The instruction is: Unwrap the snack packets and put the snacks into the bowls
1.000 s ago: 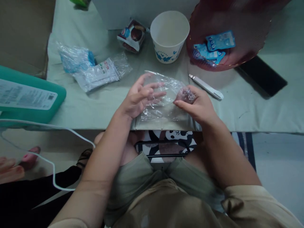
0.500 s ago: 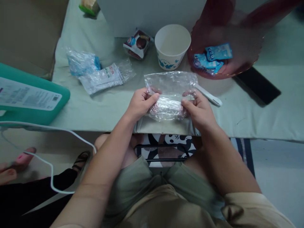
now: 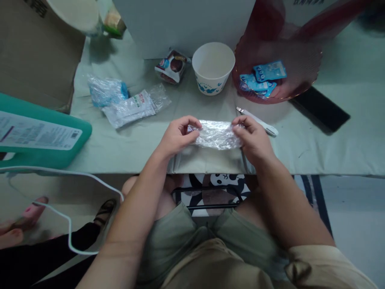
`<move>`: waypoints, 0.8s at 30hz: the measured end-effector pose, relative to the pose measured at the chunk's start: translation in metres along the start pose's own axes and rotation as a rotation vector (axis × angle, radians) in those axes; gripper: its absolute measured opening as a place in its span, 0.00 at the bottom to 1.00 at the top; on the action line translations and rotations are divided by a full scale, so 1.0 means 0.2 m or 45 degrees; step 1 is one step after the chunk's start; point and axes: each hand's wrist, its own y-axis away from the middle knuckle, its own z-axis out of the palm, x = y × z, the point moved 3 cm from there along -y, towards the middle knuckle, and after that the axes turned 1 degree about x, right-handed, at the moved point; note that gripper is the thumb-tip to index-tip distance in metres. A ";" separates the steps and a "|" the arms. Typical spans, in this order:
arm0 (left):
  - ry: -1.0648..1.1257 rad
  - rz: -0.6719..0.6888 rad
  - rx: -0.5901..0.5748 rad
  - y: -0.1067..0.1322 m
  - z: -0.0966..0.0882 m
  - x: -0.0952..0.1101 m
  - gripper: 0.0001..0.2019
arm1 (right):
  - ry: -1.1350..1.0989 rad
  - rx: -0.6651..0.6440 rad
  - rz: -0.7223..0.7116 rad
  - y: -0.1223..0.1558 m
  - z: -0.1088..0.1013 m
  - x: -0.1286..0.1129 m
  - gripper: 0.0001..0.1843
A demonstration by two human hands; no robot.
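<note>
Between my two hands stretches a crinkled clear plastic bag (image 3: 217, 135), folded into a narrow band above the table's front edge. My left hand (image 3: 180, 134) pinches its left end between thumb and fingers. At the other end my right hand (image 3: 251, 134) grips it in the same way. Just beyond my right hand lies a white-handled utility knife (image 3: 261, 123) with its metal tip pointing up and left. Behind the bag stands a white paper cup (image 3: 213, 69) with a blue leaf pattern. Whether anything is inside the folded bag, I cannot tell.
A red glass bowl (image 3: 313, 76) holds blue packets (image 3: 270, 71), with a black phone (image 3: 323, 110) beside it. To the left are plastic-wrapped packs (image 3: 129, 107), a wrapped snack (image 3: 173, 67) and a green jug (image 3: 60, 150). A white cable (image 3: 69, 224) hangs at lower left.
The bag's upper flap, spread out before, is now folded down into a narrow band. The knife's tip has come into sight. A pale round object has appeared at the upper left.
</note>
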 end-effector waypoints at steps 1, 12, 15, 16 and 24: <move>-0.075 0.042 0.046 0.00 0.00 -0.01 0.11 | -0.024 0.021 0.039 0.00 0.01 0.02 0.24; -0.495 0.560 0.349 0.07 0.15 0.06 0.17 | -0.091 -0.050 -0.010 0.05 0.11 0.05 0.12; -0.225 0.386 0.060 0.05 0.21 0.05 0.28 | -0.259 -0.154 0.063 0.07 0.16 0.03 0.14; -0.131 0.313 -0.018 0.04 0.23 0.04 0.29 | -0.347 -0.183 0.109 0.07 0.17 0.03 0.15; 0.106 0.054 0.458 -0.03 0.14 -0.03 0.11 | -0.486 0.167 0.177 0.01 0.07 0.01 0.22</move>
